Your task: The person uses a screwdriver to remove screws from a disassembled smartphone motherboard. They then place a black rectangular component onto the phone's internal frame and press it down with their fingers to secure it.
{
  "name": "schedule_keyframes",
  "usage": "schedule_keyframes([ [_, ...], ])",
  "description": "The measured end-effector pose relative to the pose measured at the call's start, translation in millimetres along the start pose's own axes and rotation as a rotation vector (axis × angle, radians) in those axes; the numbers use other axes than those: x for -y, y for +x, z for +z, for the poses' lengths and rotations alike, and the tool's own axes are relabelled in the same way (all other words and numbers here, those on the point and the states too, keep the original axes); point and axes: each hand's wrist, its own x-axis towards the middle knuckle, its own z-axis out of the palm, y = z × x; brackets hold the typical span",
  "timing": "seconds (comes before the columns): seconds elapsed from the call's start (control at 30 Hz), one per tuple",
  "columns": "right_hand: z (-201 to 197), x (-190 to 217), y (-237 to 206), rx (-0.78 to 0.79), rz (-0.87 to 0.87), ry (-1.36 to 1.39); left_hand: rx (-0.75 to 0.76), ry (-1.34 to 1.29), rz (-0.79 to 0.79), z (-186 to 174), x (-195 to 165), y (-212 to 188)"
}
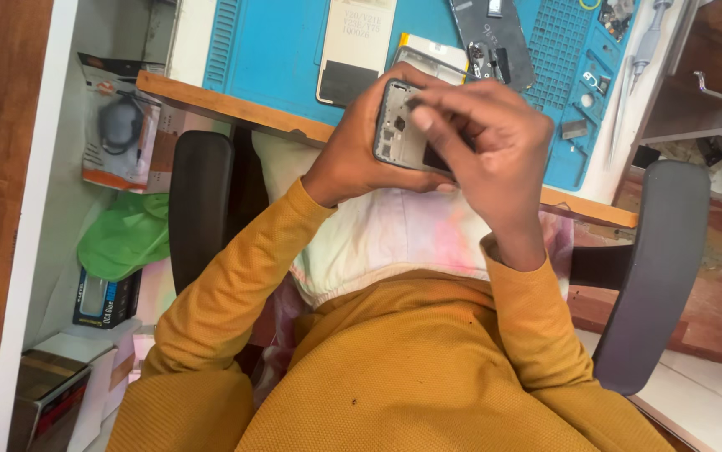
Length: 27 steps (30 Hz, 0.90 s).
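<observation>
The left hand point(353, 159) grips an opened phone frame point(403, 134), while the pinching right hand point(482, 142) hides its lower half.

- A small phone repair workshop.
- A blue repair mat point(277, 50) covers the tabletop point(210, 100), with loose phone parts point(495, 42), small screws and bits point(591, 84) and a screwdriver point(647, 42) on it.
- Boxes and packets point(118, 125) are stuffed beside the office chair point(654, 268).

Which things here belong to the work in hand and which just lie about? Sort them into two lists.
In hand:
opened phone frame
left hand, holding it
right hand, fingers on it

Lying about:
blue mat
back cover
dark phone part
screwdriver
green bag
</observation>
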Motion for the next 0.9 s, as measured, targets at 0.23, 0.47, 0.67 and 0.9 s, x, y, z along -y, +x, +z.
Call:
schedule_keyframes([
  [0.23,11,-1,3,-0.048,-0.028,0.021,-0.041,0.099,0.017,3,3,-1],
  [0.47,19,1,4,-0.1,-0.052,-0.033,-0.07,0.137,0.023,3,8,-2],
  [0.67,22,7,5,-0.123,-0.17,-0.292,-0.09,0.125,0.001,3,12,-2],
  [0.9,12,3,7,0.026,-0.293,-0.352,-0.057,0.205,0.095,0,10,-3],
])
